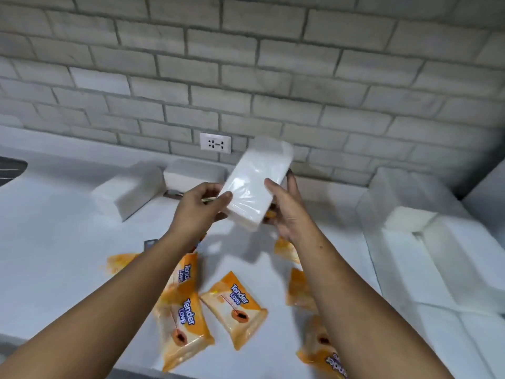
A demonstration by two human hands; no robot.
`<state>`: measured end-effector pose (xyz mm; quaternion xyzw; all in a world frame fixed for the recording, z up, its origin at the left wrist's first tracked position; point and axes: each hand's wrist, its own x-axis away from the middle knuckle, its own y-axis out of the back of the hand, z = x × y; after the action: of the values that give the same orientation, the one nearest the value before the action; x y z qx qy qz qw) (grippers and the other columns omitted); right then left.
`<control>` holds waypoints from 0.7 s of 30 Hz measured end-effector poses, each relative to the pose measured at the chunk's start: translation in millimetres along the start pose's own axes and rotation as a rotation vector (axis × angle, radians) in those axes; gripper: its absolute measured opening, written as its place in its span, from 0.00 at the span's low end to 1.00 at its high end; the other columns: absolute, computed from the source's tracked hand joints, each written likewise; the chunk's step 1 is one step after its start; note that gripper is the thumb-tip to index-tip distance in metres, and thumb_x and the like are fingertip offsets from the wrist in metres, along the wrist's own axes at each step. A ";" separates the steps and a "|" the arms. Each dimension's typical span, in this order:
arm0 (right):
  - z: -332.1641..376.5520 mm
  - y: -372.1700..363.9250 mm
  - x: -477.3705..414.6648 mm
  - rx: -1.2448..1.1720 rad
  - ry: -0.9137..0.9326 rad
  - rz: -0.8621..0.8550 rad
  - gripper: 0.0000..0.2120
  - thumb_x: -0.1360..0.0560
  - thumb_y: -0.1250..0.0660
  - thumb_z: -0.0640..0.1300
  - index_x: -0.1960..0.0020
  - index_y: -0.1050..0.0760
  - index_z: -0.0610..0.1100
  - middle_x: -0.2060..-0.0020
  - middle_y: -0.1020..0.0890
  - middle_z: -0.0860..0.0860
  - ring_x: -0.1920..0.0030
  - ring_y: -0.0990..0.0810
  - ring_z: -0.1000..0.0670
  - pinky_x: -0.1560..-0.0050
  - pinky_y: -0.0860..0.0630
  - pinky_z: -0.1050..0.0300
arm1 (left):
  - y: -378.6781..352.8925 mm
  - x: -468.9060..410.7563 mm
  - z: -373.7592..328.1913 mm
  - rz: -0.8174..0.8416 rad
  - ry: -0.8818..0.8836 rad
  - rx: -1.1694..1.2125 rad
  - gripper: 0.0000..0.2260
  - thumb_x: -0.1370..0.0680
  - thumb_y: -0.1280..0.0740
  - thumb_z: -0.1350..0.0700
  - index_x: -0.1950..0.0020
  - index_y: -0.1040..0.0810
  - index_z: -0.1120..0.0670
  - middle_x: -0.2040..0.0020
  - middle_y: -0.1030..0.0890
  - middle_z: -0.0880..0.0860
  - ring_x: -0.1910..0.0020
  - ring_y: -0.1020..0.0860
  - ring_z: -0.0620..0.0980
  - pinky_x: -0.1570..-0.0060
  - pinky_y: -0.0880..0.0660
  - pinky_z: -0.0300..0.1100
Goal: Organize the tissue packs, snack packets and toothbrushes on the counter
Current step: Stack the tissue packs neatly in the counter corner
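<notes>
Both hands hold one white tissue pack (255,184) in clear wrap, lifted above the white counter (54,255) and tilted up toward the wall. My left hand (200,206) grips its lower left edge. My right hand (284,209) grips its right side, fingers behind the pack. Several orange "Tender Love" packets lie scattered below, one (235,307) between my forearms and another (181,329) under my left forearm. Two white tissue packs (128,190) (191,173) lie at the back left. No toothbrush can be made out.
More white tissue packs are stacked at the right (410,212). A wall socket (215,143) sits in the grey brick wall behind. A dark object (11,168) shows at the far left edge. The counter's front edge runs along the bottom left.
</notes>
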<state>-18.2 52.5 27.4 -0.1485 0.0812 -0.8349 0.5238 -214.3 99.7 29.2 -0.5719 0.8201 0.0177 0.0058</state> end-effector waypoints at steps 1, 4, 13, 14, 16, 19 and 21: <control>2.5 10.1 6.1 -0.004 0.004 -0.025 0.30 0.22 0.28 0.46 0.27 0.35 0.67 0.43 0.14 0.49 0.44 0.14 0.41 0.52 0.17 0.38 | -9.9 2.7 0.5 0.016 0.016 -0.004 0.09 0.20 0.27 0.57 0.43 0.18 0.59 0.47 0.16 0.56 0.52 0.14 0.50 0.48 0.15 0.50; 11.0 51.8 30.8 0.001 0.021 -0.096 0.26 0.21 0.30 0.46 0.29 0.32 0.65 0.46 0.13 0.53 0.48 0.15 0.48 0.45 0.19 0.39 | -49.3 15.5 2.3 0.097 0.067 -0.074 0.08 0.21 0.26 0.51 0.46 0.19 0.54 0.49 0.18 0.51 0.51 0.16 0.51 0.48 0.15 0.58; 30.0 176.0 104.9 0.151 -0.001 -0.170 0.16 0.21 0.34 0.51 0.34 0.25 0.59 0.46 0.13 0.55 0.44 0.15 0.46 0.45 0.21 0.45 | -179.9 65.4 8.5 0.397 0.216 -0.134 0.30 0.28 0.30 0.31 0.29 0.26 0.40 0.37 0.17 0.44 0.42 0.16 0.47 0.44 0.17 0.52; 32.8 187.2 111.2 0.163 0.000 -0.162 0.14 0.20 0.35 0.50 0.35 0.24 0.58 0.46 0.13 0.55 0.43 0.15 0.46 0.44 0.21 0.45 | -192.2 70.2 9.6 0.418 0.240 -0.108 0.29 0.26 0.30 0.33 0.27 0.28 0.40 0.36 0.17 0.44 0.42 0.16 0.47 0.47 0.17 0.50; 37.5 210.9 120.4 0.142 -0.009 -0.157 0.14 0.20 0.36 0.50 0.36 0.22 0.54 0.45 0.13 0.52 0.42 0.15 0.45 0.40 0.21 0.42 | -216.5 79.7 8.9 0.462 0.278 -0.061 0.27 0.23 0.31 0.35 0.26 0.31 0.38 0.38 0.16 0.43 0.43 0.15 0.48 0.51 0.16 0.50; 43.2 236.9 130.7 0.127 -0.024 -0.163 0.13 0.18 0.37 0.49 0.37 0.21 0.48 0.45 0.13 0.47 0.44 0.14 0.43 0.37 0.21 0.39 | -249.1 87.9 8.9 0.471 0.329 -0.011 0.27 0.24 0.30 0.35 0.27 0.31 0.37 0.41 0.15 0.43 0.45 0.14 0.50 0.49 0.16 0.55; 47.1 252.7 133.7 0.200 -0.008 -0.195 0.13 0.19 0.37 0.51 0.39 0.20 0.48 0.46 0.13 0.48 0.45 0.14 0.44 0.37 0.21 0.39 | -269.6 89.6 10.7 0.454 0.344 0.021 0.29 0.24 0.28 0.36 0.26 0.32 0.38 0.40 0.15 0.42 0.44 0.14 0.49 0.49 0.17 0.54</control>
<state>157.9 -177.5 20.0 -0.1059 -0.0195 -0.8852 0.4526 7.6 -77.0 9.8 -0.3680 0.9164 -0.0872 -0.1315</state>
